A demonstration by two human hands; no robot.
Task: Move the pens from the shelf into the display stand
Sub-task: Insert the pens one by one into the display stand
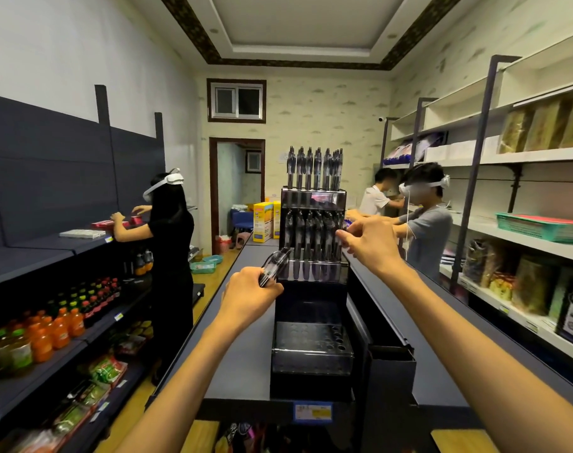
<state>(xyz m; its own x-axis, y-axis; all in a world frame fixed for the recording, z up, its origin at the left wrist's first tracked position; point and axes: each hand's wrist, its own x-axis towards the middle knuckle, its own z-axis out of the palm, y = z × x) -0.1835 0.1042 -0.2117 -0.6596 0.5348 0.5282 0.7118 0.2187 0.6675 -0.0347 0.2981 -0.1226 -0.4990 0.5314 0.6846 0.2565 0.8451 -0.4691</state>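
A black tiered display stand (313, 348) stands on the grey shelf top (246, 354) in front of me. Its top tier (314, 168) and middle tier (311, 237) are full of upright black pens; the lowest tier (306, 338) shows bare holes. My left hand (251, 295) grips a small bunch of pens (273, 263) just left of the stand, their ends tilted toward it. My right hand (370, 245) reaches to the right end of the middle tier, thumb and fingers pinching the pen (339, 238) there.
A black open box (391, 364) sits right of the stand. Drink bottles (49, 335) fill the left shelves, and packaged goods line the right shelves (533, 282). A person in black (169, 243) works at the left shelf; two other people (422, 220) work at the right.
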